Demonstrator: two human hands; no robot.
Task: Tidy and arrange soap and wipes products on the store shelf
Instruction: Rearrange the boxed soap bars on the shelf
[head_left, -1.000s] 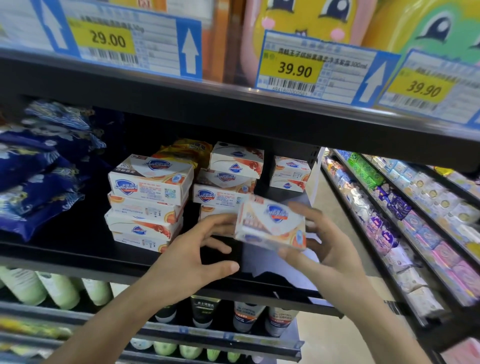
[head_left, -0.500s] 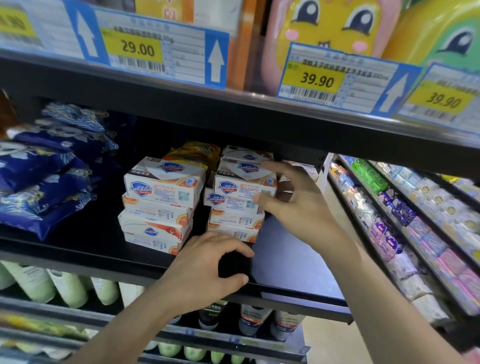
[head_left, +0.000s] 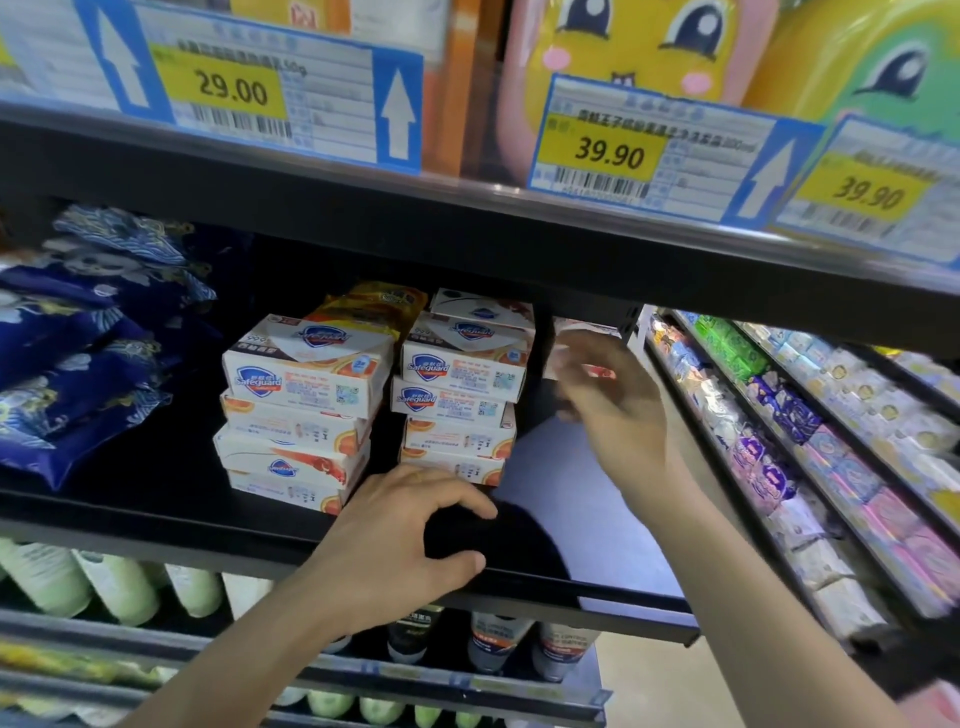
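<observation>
Safeguard soap boxes (head_left: 311, 371): white and orange, two stacks on the black shelf (head_left: 156, 499), just above the left hand (head_left: 395, 540) and left of the right hand (head_left: 608, 400). Left hand loosely curled, empty, at the shelf's front edge. Right hand blurred; grip cannot be told. Price tags above read "29.00" (head_left: 234, 88) and "39.90" (head_left: 610, 153).

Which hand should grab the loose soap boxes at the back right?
Right, probably. The right hand is already raised in front of the back-right soap boxes; the left hand sits low at the shelf edge, holding nothing.
</observation>
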